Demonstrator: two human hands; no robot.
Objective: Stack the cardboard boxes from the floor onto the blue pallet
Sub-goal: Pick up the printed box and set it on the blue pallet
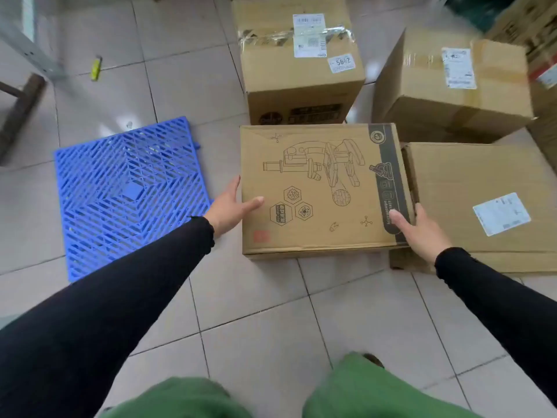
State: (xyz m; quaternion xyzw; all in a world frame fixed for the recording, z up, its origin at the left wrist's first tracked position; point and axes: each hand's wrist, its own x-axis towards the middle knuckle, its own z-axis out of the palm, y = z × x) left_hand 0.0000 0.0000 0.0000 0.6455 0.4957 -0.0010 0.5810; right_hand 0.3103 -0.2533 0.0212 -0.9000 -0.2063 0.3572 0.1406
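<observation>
A flat cardboard box printed with a microscope drawing (319, 188) lies on the tiled floor in the middle. My left hand (230, 205) presses its left side, thumb resting on top. My right hand (417, 226) grips its right edge, fingers tucked between it and a plain flat box (482, 206) with a white label. The blue grid pallet (129, 191) lies bare on the floor to the left of the microscope box. A tall taped box marked 5842 (298, 61) stands behind, and a tilted box (452, 86) leans at the back right.
More cartons (539, 40) crowd the far right edge. A small yellow-green object (96, 67) lies on the tiles at the back left, near a metal frame (30, 46) and a dark wooden piece (21, 110). My green-trousered knees (271, 393) are at the bottom.
</observation>
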